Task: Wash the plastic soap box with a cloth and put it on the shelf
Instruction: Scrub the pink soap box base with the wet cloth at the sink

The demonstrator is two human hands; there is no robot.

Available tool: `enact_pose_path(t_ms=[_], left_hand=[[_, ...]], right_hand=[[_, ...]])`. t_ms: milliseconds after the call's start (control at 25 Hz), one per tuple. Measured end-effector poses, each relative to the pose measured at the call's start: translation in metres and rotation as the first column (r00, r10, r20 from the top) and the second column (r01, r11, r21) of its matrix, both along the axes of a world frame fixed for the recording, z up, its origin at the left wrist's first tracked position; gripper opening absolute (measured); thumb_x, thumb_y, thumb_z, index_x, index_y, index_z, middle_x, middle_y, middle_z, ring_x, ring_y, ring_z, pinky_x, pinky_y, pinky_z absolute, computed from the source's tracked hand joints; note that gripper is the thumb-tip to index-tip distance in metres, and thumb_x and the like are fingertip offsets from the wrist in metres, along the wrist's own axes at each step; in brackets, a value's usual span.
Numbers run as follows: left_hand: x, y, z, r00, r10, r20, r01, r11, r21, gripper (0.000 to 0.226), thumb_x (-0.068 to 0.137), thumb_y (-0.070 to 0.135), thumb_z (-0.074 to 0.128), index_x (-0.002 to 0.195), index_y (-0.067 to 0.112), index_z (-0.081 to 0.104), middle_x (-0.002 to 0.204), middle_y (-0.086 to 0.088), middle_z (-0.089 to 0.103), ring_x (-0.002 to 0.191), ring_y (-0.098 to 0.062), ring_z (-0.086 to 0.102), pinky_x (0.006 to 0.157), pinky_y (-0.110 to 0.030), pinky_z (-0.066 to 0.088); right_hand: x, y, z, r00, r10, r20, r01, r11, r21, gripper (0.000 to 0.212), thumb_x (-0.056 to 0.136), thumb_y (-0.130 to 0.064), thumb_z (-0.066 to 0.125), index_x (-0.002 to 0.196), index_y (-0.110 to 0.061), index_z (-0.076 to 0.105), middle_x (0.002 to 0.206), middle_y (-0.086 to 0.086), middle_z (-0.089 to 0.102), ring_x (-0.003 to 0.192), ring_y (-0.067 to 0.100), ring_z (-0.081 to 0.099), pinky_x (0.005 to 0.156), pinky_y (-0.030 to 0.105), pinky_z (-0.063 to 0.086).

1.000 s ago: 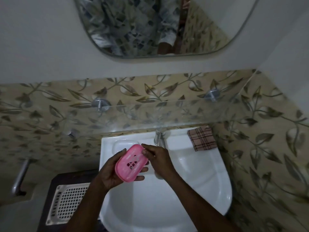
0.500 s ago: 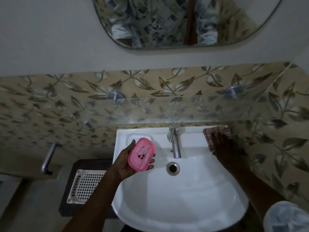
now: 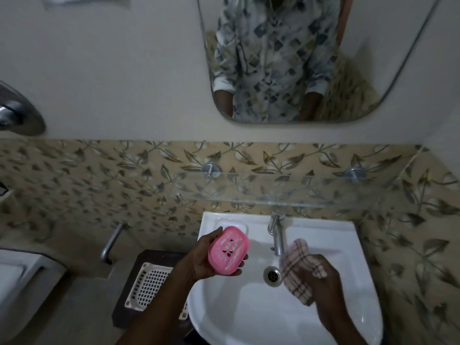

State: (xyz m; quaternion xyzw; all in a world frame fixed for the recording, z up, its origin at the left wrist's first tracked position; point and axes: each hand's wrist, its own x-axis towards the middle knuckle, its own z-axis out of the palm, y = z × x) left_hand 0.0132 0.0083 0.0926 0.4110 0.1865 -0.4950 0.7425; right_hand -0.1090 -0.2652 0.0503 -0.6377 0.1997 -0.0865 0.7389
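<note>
R hand (image 3: 321, 275) now off ledge, gripping cloth (image 3: 297, 267) over sink (image 3: 348, 235); L hand (image 3: 206, 260) clasps soap box (image 3: 229, 250).

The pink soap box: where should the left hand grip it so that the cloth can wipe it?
Probably as now: left hand under the pink soap box, fingers on its long edges. Its perforated face tilts up, open to the cloth coming from the right.

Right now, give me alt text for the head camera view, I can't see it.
Over a white sink, the left hand holds a pink soap box and the right hand grips a checked cloth beside the tap. A glass shelf and mirror hang above.
</note>
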Motion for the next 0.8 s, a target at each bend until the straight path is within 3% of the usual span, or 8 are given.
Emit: enact_pose_path(t_ms=[80,160,320,440,560,640,720,800], left_hand=[[0.003,-0.005,0.015,0.999,0.041,0.025,-0.042,0.998,0.038,0.076,0.09,0.06,0.049,0.123,-0.007,0.062,0.115,-0.032,0.064,0.092,-0.043,0.067,0.083,-0.052,0.057],[0.006,-0.014,0.033,0.998,0.04,0.054,-0.043,0.998,0.056,0.066,0.093,0.055,0.048,0.118,-0.003,0.065,0.11,-0.028,0.067,0.089,-0.04,0.066,0.079,-0.048,0.058],[-0.001,-0.026,0.047,0.996,-0.051,0.078,0.046,0.997,0.067,0.056,0.092,0.047,0.049,0.115,-0.002,0.066,0.106,-0.024,0.068,0.09,-0.037,0.066,0.086,-0.044,0.051],[0.0,-0.031,0.056,0.99,-0.12,0.08,0.111,0.988,0.112,0.055,0.092,0.047,0.049,0.113,-0.001,0.065,0.101,-0.024,0.069,0.088,-0.037,0.063,0.085,-0.046,0.047],[0.009,-0.03,0.064,0.995,-0.081,0.063,0.076,0.995,0.071,0.053,0.086,0.042,0.054,0.113,-0.002,0.065,0.101,-0.023,0.07,0.093,-0.035,0.061,0.088,-0.045,0.046],[0.014,-0.022,0.063,0.992,-0.108,0.072,0.101,0.99,0.102,0.053,0.084,0.043,0.055,0.111,-0.001,0.066,0.103,-0.023,0.067,0.092,-0.036,0.06,0.087,-0.045,0.045],[0.017,-0.012,0.06,0.993,-0.115,0.033,0.111,0.989,0.094,0.053,0.083,0.045,0.056,0.109,-0.001,0.066,0.105,-0.025,0.062,0.092,-0.038,0.058,0.086,-0.046,0.042],[0.022,-0.007,0.058,0.992,-0.13,0.011,0.129,0.99,0.063,0.056,0.082,0.044,0.057,0.11,-0.003,0.066,0.106,-0.028,0.063,0.093,-0.039,0.059,0.086,-0.048,0.045]], right_hand=[[-0.002,0.028,0.04,0.961,0.203,0.187,-0.111,0.905,-0.411,0.02,0.076,-0.014,0.07,0.095,-0.02,0.067,0.086,-0.003,0.074,0.076,0.017,0.069,0.066,0.025,0.052],[0.002,0.044,0.07,0.862,0.407,0.304,-0.069,0.687,-0.724,0.041,0.077,0.001,0.063,0.114,-0.017,0.072,0.109,0.001,0.072,0.101,0.017,0.067,0.087,0.025,0.053],[0.011,0.052,0.07,0.654,0.669,0.352,0.182,0.312,-0.932,0.031,0.08,-0.001,0.073,0.111,-0.005,0.075,0.123,0.018,0.067,0.118,0.029,0.062,0.103,0.041,0.048],[0.027,0.055,0.069,0.76,0.495,0.421,0.229,0.402,-0.887,0.026,0.08,-0.004,0.068,0.104,-0.003,0.077,0.108,0.016,0.073,0.106,0.025,0.065,0.088,0.041,0.056],[0.033,0.075,0.07,0.668,0.658,0.348,0.178,0.313,-0.933,0.024,0.085,-0.007,0.061,0.104,-0.003,0.076,0.109,0.013,0.073,0.104,0.027,0.066,0.094,0.038,0.051],[0.04,0.071,0.074,0.681,0.654,0.33,0.108,0.356,-0.928,0.021,0.086,-0.01,0.059,0.098,-0.004,0.076,0.099,0.01,0.074,0.093,0.027,0.068,0.084,0.036,0.052],[0.051,0.055,0.082,0.854,0.391,0.343,0.065,0.574,-0.816,0.014,0.086,-0.004,0.064,0.098,-0.008,0.071,0.095,0.007,0.07,0.088,0.029,0.068,0.075,0.038,0.053],[0.055,0.056,0.084,0.928,0.154,0.34,0.184,0.604,-0.775,0.022,0.084,-0.006,0.068,0.106,-0.007,0.065,0.106,0.008,0.067,0.098,0.028,0.064,0.082,0.037,0.054]])
